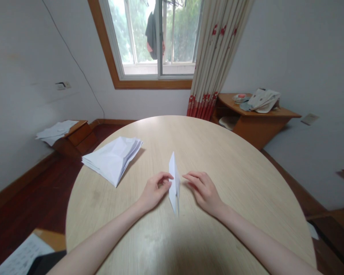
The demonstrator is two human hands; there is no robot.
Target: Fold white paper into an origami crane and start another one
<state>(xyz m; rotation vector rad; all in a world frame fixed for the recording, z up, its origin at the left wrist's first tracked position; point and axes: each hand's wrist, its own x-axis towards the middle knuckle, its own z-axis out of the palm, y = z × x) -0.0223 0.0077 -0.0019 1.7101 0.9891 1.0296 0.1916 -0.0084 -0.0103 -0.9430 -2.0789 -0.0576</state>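
A folded white sheet of paper (172, 183) stands on edge in the middle of the round table, narrow side toward me, its layers slightly apart at the near end. My left hand (156, 189) is closed at its left side, thumb and forefinger on the paper. Just to the right, my right hand (202, 191) has its fingers stretched toward the paper with a small gap between, and holds nothing. Farther left lies a stack of folded white papers (111, 156), pointed at its near corner.
The round wooden table (232, 172) fills the foreground. Beyond it are a window (159, 72) and a curtain (209, 76). A corner desk (255, 130) with a cloth bag stands at right; a small cabinet (80, 133) topped with papers stands at left.
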